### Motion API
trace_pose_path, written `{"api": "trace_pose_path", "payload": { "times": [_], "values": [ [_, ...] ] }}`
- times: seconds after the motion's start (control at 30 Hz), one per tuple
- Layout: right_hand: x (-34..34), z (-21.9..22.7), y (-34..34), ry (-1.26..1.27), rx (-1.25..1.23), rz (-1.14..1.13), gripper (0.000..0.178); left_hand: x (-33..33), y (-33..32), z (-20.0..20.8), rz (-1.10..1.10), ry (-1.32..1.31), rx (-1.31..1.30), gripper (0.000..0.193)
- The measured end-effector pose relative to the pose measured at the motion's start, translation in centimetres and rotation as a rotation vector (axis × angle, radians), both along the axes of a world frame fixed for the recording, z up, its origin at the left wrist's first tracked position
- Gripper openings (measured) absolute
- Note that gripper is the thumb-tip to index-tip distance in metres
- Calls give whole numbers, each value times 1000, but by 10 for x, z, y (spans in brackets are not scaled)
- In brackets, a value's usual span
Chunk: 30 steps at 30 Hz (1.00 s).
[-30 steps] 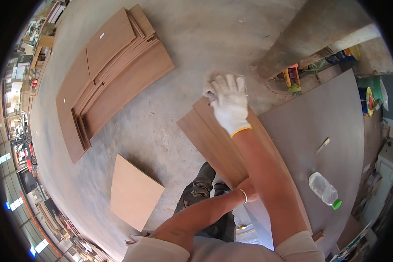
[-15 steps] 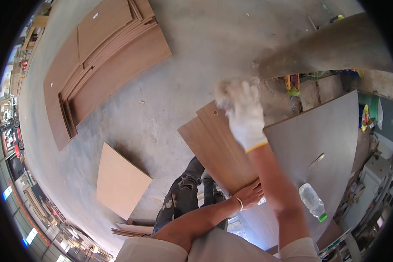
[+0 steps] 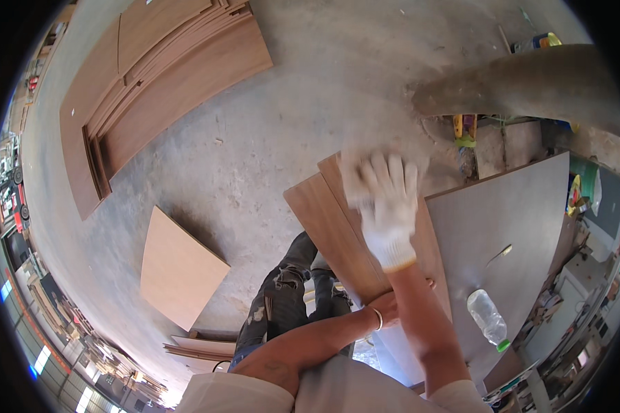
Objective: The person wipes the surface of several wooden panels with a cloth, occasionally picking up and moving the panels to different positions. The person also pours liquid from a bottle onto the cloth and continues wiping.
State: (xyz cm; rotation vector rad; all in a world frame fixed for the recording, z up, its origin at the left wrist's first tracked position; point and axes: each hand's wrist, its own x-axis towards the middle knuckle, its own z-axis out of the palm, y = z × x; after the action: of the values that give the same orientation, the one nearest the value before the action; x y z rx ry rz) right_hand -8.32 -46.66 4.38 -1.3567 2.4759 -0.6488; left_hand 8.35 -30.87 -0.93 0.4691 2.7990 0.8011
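My left hand (image 3: 384,307), bare with a pale band at the wrist, grips the near end of a brown wooden board (image 3: 337,230). My right forearm crosses over it and hides most of its fingers. Above the boards is my right hand (image 3: 386,199) in a white knitted glove, blurred, its fingers bent down over something I cannot make out. A second brown board (image 3: 427,244) lies against the first, partly under the gloved hand. Both rest on a large grey panel (image 3: 506,213).
A clear plastic bottle (image 3: 487,316) with a green cap lies on the panel. Upper right, a thick round column (image 3: 523,79) stands close. Stacked brown panels (image 3: 193,103) lie on the floor upper left, and a light board (image 3: 182,268) lies left of my legs.
My gloved right hand has moved a little nearer along the boards, showing more of their far ends. My left hand stays at the near end. The view has shifted slightly.
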Motion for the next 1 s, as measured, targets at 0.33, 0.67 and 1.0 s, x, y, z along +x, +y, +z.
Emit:
{"api": "trace_pose_path", "payload": {
  "times": [0.33,0.67,1.0],
  "values": [
    [58,-13,2,-124,-346,399,41,5,14,-22,43,160,-217,64],
    [44,-11,38,-332,-261,378,43,-1,3,-9,-48,122,-201,63],
    [46,4,-7,-91,-279,291,40,-4,14,-18,-86,20,-90,68]
  ]
}}
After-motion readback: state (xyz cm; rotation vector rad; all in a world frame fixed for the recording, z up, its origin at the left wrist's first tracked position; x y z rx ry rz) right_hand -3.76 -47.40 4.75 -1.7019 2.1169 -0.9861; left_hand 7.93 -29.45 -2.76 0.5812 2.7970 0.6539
